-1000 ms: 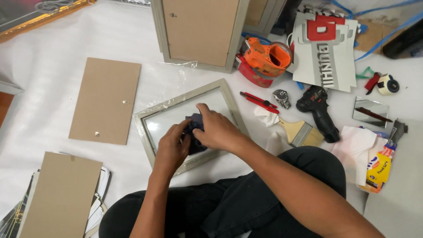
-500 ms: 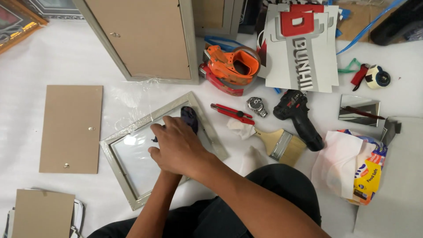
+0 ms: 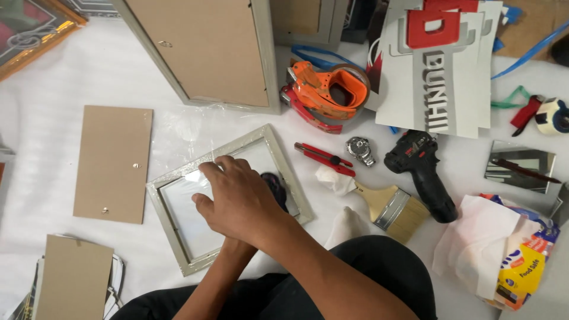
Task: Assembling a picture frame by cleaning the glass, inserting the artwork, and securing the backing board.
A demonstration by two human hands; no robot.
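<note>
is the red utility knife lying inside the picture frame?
No: the red utility knife lies on the white sheet, right of the grey picture frame, apart from it.

Both forearms bare to the frame edge, no sleeves in view. Right hand (image 3: 240, 204) without rings, watch or glove; left hand mostly hidden beneath it. Dark, near-black trousers (image 3: 367, 275) over the legs. One white sock (image 3: 345, 225) on a foot.
</note>
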